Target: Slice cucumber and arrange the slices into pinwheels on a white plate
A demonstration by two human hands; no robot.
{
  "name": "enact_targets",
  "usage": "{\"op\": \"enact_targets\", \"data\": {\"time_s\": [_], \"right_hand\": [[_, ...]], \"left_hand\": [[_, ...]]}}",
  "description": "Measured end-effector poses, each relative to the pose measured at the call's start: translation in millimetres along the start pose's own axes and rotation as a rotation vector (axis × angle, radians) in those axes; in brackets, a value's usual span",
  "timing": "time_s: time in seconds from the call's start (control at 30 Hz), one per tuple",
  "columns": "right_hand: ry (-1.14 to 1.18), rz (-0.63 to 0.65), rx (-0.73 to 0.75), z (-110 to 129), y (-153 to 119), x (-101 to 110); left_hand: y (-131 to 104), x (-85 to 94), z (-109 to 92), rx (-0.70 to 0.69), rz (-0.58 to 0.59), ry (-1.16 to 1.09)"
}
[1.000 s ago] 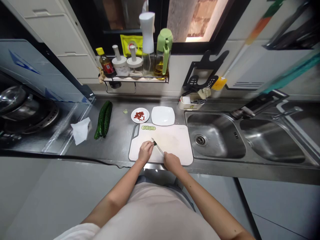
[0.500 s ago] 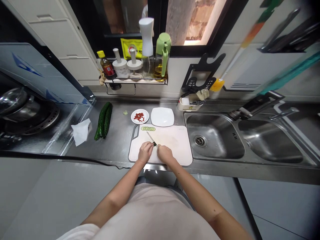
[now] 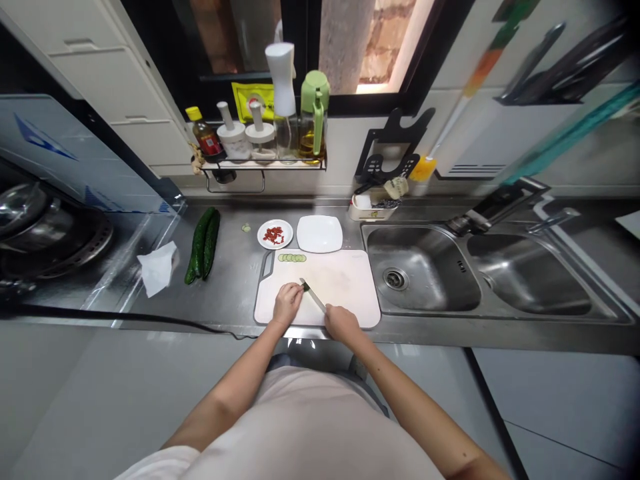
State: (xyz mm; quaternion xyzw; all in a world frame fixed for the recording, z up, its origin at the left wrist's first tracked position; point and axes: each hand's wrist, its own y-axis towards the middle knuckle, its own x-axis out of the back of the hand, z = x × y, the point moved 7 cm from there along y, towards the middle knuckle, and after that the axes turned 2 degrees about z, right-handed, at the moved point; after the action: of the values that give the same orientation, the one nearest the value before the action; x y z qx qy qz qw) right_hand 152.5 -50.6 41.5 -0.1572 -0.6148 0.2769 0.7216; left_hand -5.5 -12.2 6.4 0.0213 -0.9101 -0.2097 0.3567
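Note:
Closed around the handle of a knife point(image 3: 315, 297), my right hand point(image 3: 342, 323) is over the front right part of the white cutting board point(image 3: 350, 287). The blade points up and left, its tip side at a small dark green cucumber piece point(image 3: 305, 285). My left hand point(image 3: 287, 303) pinches that piece with its fingertips above the board. A row of thin cucumber slices point(image 3: 292, 258) lies along the board's back left edge. Behind the board are a round plate with red pieces point(image 3: 275, 235) and a bare white square plate point(image 3: 320, 233).
Whole cucumbers point(image 3: 204, 245) and a white paper point(image 3: 157, 268) lie to the left. A double sink point(image 3: 425, 267) is on the right. A rack point(image 3: 265, 165) with bottles and jars hangs behind the counter.
My right hand has moved a little to the right with the knife, drawing its blade back from the left hand's fingers. The whole view has shifted slightly.

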Motion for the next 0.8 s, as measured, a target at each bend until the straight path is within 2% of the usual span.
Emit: {"op": "enact_targets", "data": {"time_s": [0.13,0.3,0.57,0.67,0.8], "right_hand": [[0.003,0.009,-0.013,-9,-10,-3],[0.001,-0.043,-0.044,-19,-20,2],[-0.032,-0.182,-0.058,-25,-30,12],[-0.071,-0.212,-0.057,-26,-29,11],[-0.141,-0.259,-0.036,-27,-28,11]], "left_hand": [[0,0.8,0,0.014,-0.007,-0.014],[1,4.1,4,0.061,-0.043,-0.034],[3,24.3,22,0.276,-0.212,-0.102],[8,28.6,20,0.279,-0.200,-0.101],[19,28.0,1,0.175,-0.101,-0.028]]}}
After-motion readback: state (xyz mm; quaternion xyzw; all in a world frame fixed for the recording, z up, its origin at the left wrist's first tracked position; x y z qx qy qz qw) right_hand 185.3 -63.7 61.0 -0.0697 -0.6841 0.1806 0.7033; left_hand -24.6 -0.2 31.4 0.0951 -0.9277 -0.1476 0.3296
